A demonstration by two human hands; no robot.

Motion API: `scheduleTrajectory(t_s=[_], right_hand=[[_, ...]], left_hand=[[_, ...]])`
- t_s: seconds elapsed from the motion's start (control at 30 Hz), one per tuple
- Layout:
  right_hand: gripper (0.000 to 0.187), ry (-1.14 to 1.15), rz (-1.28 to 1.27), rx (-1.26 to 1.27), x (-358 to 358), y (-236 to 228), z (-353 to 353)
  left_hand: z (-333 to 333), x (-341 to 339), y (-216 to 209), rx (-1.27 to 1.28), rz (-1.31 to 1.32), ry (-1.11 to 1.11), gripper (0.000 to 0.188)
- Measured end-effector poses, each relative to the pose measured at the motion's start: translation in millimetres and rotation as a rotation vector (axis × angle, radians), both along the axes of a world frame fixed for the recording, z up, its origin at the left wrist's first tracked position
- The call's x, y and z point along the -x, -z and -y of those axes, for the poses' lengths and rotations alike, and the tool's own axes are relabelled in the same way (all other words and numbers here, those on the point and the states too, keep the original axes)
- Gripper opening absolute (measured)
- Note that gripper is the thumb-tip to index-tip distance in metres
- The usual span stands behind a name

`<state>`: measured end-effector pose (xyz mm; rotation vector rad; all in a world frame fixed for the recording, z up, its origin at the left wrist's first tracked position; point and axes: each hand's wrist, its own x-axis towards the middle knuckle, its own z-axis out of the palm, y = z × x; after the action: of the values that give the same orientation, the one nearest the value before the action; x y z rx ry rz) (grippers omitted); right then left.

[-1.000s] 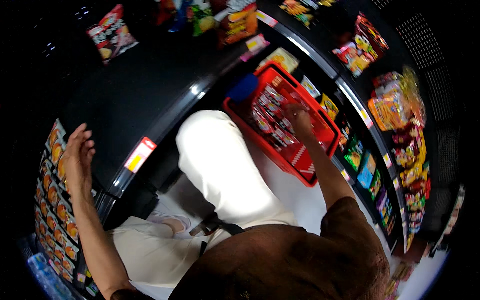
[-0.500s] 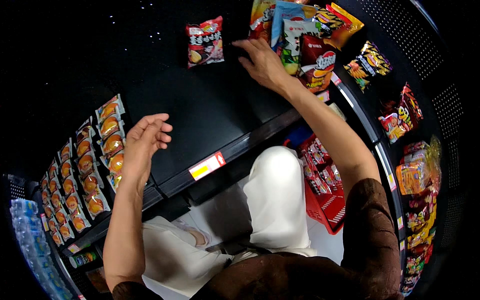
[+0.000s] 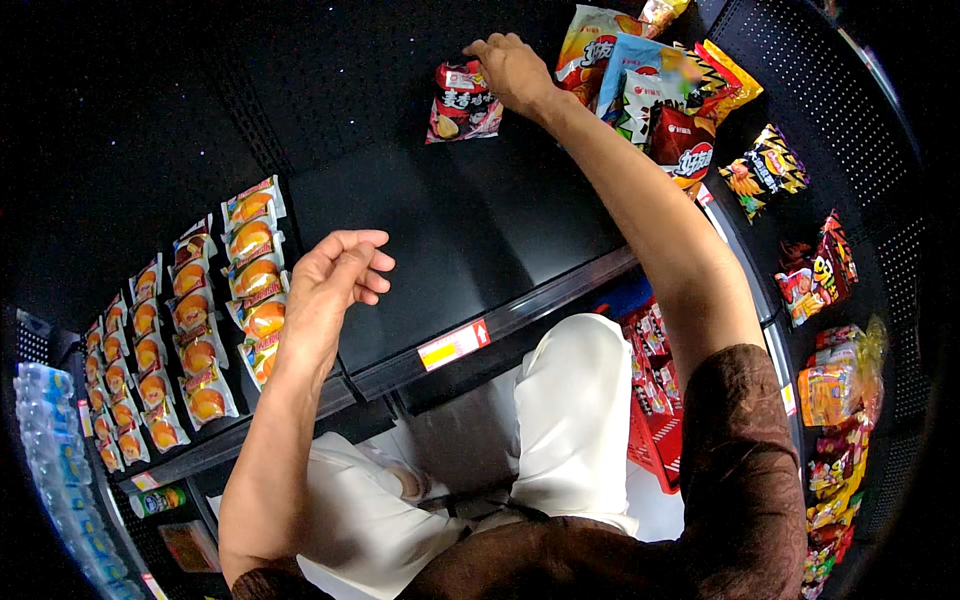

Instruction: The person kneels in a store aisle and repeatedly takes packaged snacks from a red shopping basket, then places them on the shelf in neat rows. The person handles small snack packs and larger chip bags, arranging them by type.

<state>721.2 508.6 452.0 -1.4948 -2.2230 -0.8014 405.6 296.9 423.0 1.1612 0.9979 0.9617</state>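
On the dark shelf [image 3: 450,215] a red and black snack bag [image 3: 463,112] leans with its front toward me. My right hand [image 3: 512,78] reaches across and its fingers curl over the bag's top right corner; the thumb is mostly hidden. Over the near part of the shelf hovers my left hand [image 3: 342,270], palm inward, fingers loosely bent and apart, holding nothing. To its left lie rows of wrapped round buns [image 3: 265,318]. Beyond my right wrist stand several larger snack bags, among them a dark red one [image 3: 682,140] and a light blue one [image 3: 640,65].
A price label [image 3: 453,345] sits on the shelf's front edge. Beside my right knee is a red basket [image 3: 655,445] with red packets in it. More snack bags [image 3: 765,172] line the curving right shelf; bottles in blue-tinted wrap [image 3: 65,470] stand far left.
My right hand has moved from beside the snack bag onto its top corner, and the bag's top sits lower. The whole view has shifted, so things appear farther right. My left hand keeps its pose.
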Motion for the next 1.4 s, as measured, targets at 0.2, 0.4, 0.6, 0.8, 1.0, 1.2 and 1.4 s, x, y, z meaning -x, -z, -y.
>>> scheduleTrajectory(t_s=[0.2,0.4,0.6,0.8,1.0,1.2,1.4], right_hand=[[0.015,-0.061,0.027,0.031,-11,-3,32],[0.015,-0.170,-0.273,0.077,-50,-26,119],[0.018,0.020,-0.680,0.200,-117,-41,268],[0.017,0.422,-0.714,0.243,-206,-15,427],[0.007,0.776,-0.791,0.563,-249,45,550],[0.013,0.870,-0.722,0.665,-251,137,606],[0.014,0.643,-0.607,0.569,-251,260,616]], left_hand=[[-3,-4,4,-0.030,-0.041,0.006,0.025],[-4,-4,9,-0.101,-0.036,0.019,0.024],[-2,0,13,-0.153,-0.164,-0.014,0.026],[-1,-5,18,-0.183,-0.325,-0.064,0.032],[-5,-4,24,-0.153,-0.285,-0.119,0.033],[-9,-7,34,-0.084,-0.214,-0.116,0.034],[-3,-22,40,-0.064,-0.225,-0.140,0.033]])
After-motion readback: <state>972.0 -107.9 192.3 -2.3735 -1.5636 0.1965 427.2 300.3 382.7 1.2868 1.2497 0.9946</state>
